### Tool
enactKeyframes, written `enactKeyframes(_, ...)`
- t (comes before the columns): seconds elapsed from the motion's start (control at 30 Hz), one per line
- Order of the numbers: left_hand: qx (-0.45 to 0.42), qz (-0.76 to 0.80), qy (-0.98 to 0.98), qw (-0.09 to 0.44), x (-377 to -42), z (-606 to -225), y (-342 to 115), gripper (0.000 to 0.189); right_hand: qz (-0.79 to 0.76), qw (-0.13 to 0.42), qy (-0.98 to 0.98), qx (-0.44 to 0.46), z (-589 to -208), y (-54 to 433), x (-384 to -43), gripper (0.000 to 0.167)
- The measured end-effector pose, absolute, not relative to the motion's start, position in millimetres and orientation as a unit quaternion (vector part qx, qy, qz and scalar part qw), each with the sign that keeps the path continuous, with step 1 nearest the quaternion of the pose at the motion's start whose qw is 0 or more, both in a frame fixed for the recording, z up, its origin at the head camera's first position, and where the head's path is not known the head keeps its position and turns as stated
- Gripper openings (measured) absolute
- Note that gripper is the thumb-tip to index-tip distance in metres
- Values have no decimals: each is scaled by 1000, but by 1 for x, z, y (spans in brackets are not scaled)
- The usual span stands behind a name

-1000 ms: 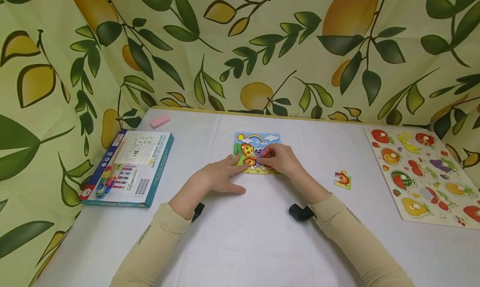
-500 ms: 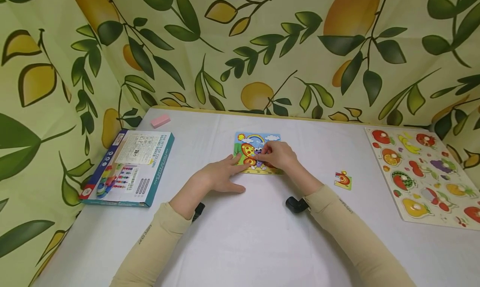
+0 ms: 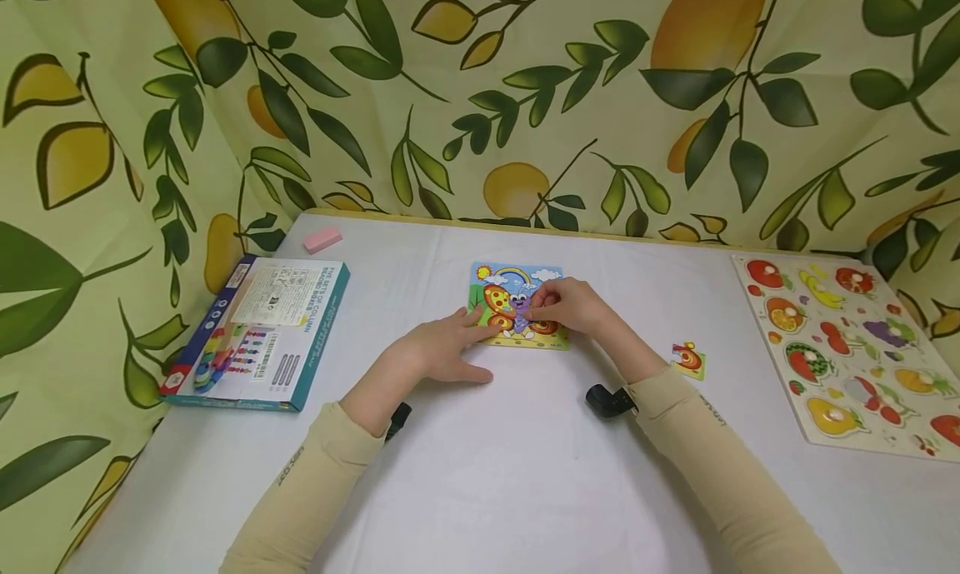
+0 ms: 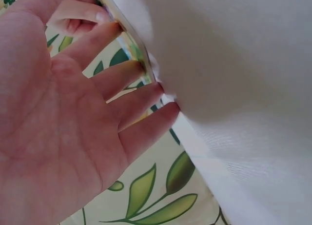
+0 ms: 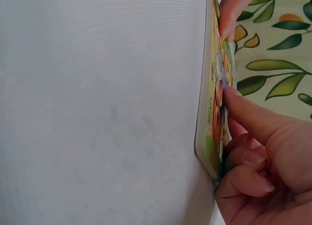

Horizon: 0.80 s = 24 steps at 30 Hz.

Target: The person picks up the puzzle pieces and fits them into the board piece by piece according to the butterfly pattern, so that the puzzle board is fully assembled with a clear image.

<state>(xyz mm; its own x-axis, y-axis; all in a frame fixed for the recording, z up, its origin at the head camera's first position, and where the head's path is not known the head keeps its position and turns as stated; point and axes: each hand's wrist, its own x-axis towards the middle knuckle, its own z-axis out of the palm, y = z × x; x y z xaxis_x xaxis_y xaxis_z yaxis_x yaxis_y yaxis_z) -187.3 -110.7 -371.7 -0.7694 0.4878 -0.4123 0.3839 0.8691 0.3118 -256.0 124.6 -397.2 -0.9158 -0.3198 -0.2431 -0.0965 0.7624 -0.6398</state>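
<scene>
A small butterfly jigsaw puzzle [image 3: 515, 276] lies on the white table, with a rainbow and sun along its top. My left hand [image 3: 447, 346] rests its spread fingertips on the puzzle's left side, as the left wrist view also shows. Over the right half, my right hand [image 3: 572, 306] has its thumb and curled fingers at a puzzle piece [image 5: 219, 93], which seems to sit slightly raised on the board. The fingers partly hide this piece. Apart from the board, a loose puzzle piece [image 3: 688, 360] with an orange-red wing pattern lies to the right.
On the left lies a box [image 3: 258, 332] with beads pictured on it. Behind it is a pink block [image 3: 322, 240]. A fruit peg board [image 3: 843, 349] lies at the right edge. Leaf-printed cloth [image 3: 480, 99] hangs behind the table [image 3: 480, 474].
My right hand has shifted slightly to the right over the puzzle, uncovering more of the butterfly's middle and lower right wing. My left hand stays in place.
</scene>
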Motion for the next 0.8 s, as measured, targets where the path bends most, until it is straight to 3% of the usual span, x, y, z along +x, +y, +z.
enactKeyframes(0.17, 231, 100, 938, 240, -187, -370, -107, 83, -327, 170, 922, -116, -396, 124, -256, 24)
enactKeyframes(0.8, 233, 31, 948, 216, -190, -367, -91, 75, -308, 190, 927, -95, -392, 121, -263, 27)
